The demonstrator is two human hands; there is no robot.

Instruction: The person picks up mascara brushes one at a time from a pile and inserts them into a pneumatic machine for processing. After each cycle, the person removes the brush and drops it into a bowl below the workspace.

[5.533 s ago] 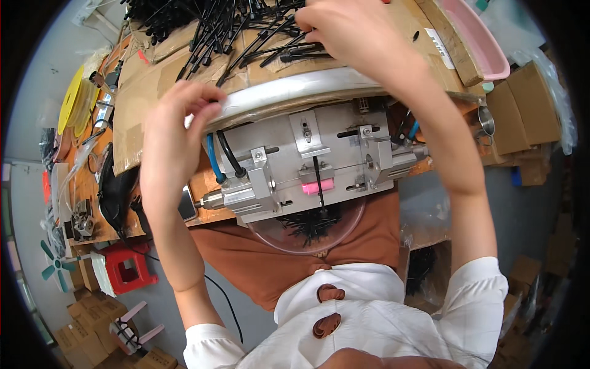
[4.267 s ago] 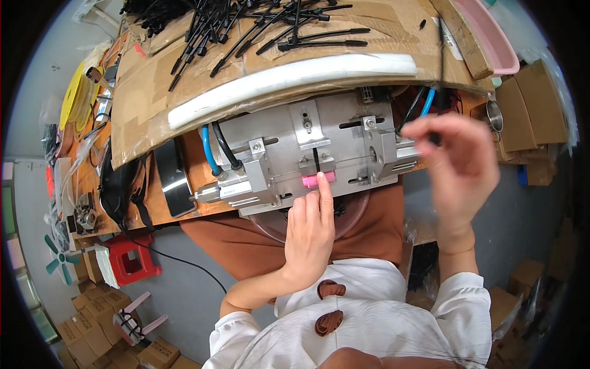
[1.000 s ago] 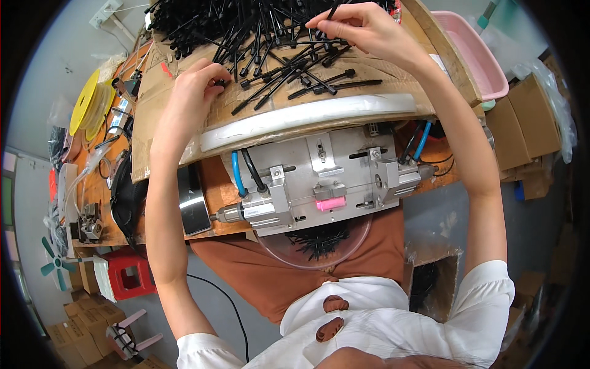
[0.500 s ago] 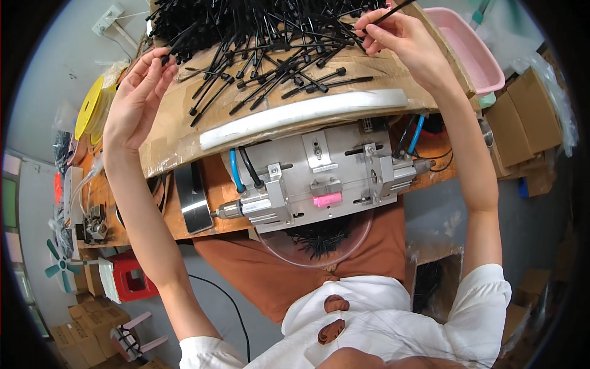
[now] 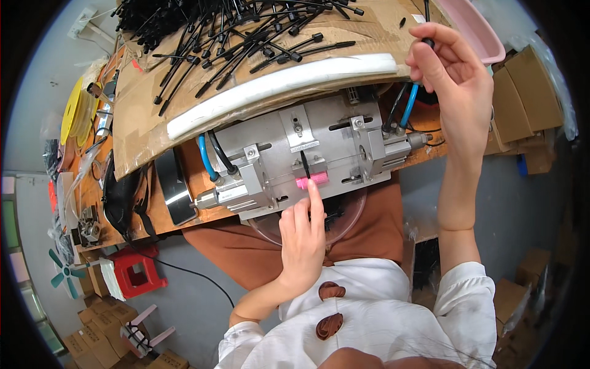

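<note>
My left hand [image 5: 301, 243] reaches over the front of a metal fixture. Its index finger is stretched out and the other fingers are loosely bent. The fingertip touches or nearly touches the low end of a black mascara-type wand [image 5: 305, 163], which lies on the fixture's middle, across the pink block [image 5: 318, 179]. At the upper right my right hand [image 5: 461, 83] is raised, its thumb and fingers pinching another black wand [image 5: 427, 12] by its knobbed end. The metal plate [image 5: 239, 136] carries a clamp-like cylinder [image 5: 246, 194] at the left and a similar cylinder [image 5: 390, 154] at the right.
A heap of black wands [image 5: 227, 37] covers the cardboard [image 5: 138, 123], edged by a white foam strip [image 5: 283, 83]. A phone [image 5: 175, 187] lies left of the fixture. Below is a clear round bowl [image 5: 270, 230] with black pieces. A pink basin [image 5: 470, 27] stands at right.
My left hand has come down from the heap to the fixture, where a wand now lies by the pink block. The right hand has drawn back from the heap, rightward and nearer, holding a wand.
</note>
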